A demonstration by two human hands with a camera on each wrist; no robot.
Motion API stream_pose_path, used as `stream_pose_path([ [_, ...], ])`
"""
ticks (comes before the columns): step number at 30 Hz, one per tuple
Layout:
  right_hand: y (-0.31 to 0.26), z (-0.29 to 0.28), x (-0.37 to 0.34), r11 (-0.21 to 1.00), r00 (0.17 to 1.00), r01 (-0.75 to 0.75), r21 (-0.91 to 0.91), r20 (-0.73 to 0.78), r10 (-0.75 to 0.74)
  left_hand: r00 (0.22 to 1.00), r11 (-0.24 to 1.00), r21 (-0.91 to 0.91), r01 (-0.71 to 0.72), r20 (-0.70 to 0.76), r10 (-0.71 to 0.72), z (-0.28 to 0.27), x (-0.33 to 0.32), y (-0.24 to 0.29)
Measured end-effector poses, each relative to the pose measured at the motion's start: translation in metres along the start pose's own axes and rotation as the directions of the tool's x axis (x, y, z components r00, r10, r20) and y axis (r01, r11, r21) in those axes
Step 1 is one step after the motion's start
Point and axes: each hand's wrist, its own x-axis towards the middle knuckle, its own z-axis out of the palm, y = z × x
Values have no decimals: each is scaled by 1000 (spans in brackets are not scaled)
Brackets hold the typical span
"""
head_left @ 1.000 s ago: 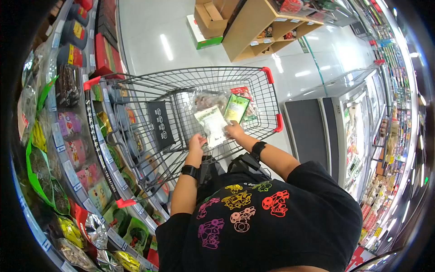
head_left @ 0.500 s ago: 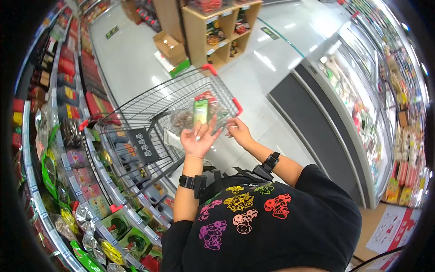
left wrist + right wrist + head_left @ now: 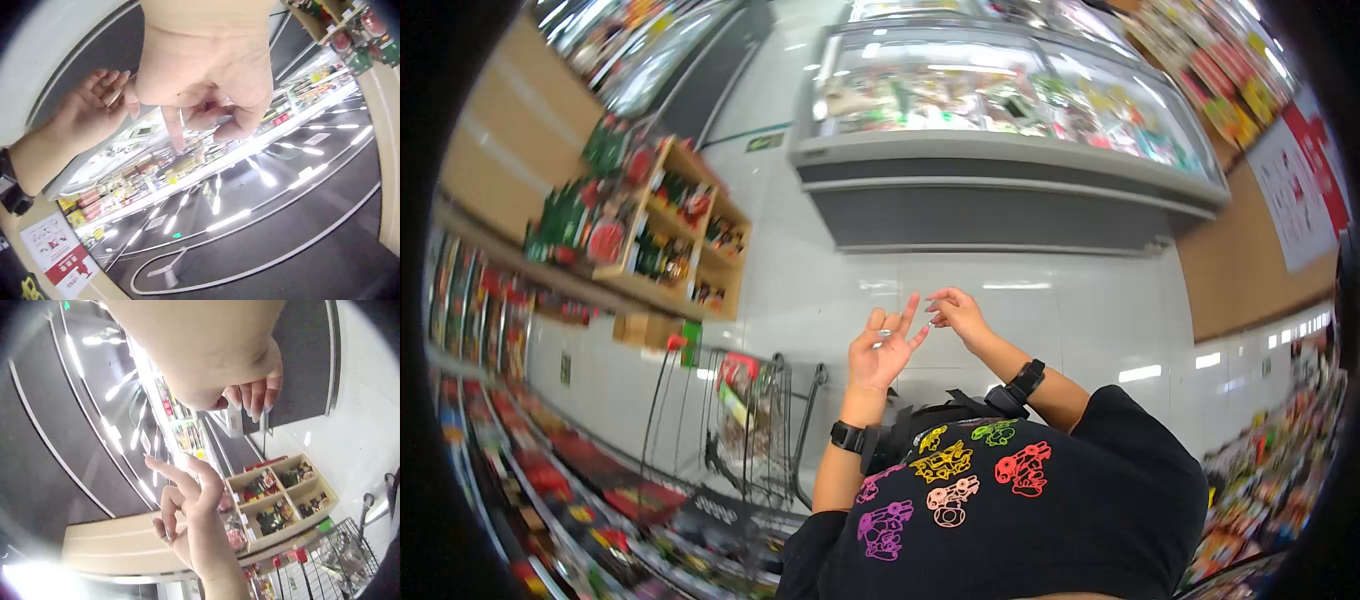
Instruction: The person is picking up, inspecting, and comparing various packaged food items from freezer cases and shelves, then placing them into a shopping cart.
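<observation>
My left hand [image 3: 880, 355] is raised in front of the black shirt, palm up in the head view. Two of its fingers stretch out while the others bend in toward the palm, around nothing. Close beside it, my right hand [image 3: 960, 318] has loosely bent fingers, its fingertips near the left hand's outstretched ones. Seen from the right wrist, the left hand [image 3: 200, 515] stands apart from the right hand [image 3: 256, 387]. Both hands are bare of goods. Off to the left stands the shopping cart [image 3: 785, 420], with a green-and-yellow packet [image 3: 733, 405] and clear bags inside.
A grey chest freezer [image 3: 990, 200] with packaged food stretches across the far side. Back left is a wooden display shelf [image 3: 685, 235], with a cardboard box [image 3: 645, 328] near its foot. Stocked shelves [image 3: 550, 490] run along the lower left; a brown panel [image 3: 1250, 240] stands right.
The view has swung right, so the cart now lies left and the freezer ahead. The hands, earlier at a white packet in the cart, came away from it and rose together.
</observation>
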Motion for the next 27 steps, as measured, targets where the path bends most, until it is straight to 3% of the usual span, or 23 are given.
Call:
stream_pose_path([
  [5, -2, -72, -12, 987, 973, -7, 157, -228, 44, 951, 954, 30, 300, 67, -301, 4, 80, -47],
  [8, -2, -126, 2, 977, 932, 3, 211, -355, 74, 893, 893, -20, 449, -14, -449, 0, 154, -74],
  [11, -5, -166, 30, 973, 904, 12, 230, -419, 88, 861, 861, 25, 509, -35, -508, -3, 212, -92],
  [14, -26, -196, 65, 980, 873, -92, 174, -460, 164, 820, 822, 15, 569, 74, -568, -7, 276, -109],
  [17, -60, -233, 105, 975, 877, -150, 166, -432, 209, 805, 804, -53, 592, 89, -587, 6, 343, -118],
  [20, -92, -268, 138, 990, 877, -103, 100, -461, 137, 774, 777, -23, 629, 113, -623, 10, 402, -126],
  [23, -92, -309, 169, 990, 847, -37, 139, -521, 105, 744, 745, 69, 663, 47, -666, 15, 448, -133],
  [27, -105, -341, 196, 970, 824, -42, 238, -541, 168, 731, 728, 111, 676, 22, -682, 19, 491, -142],
])
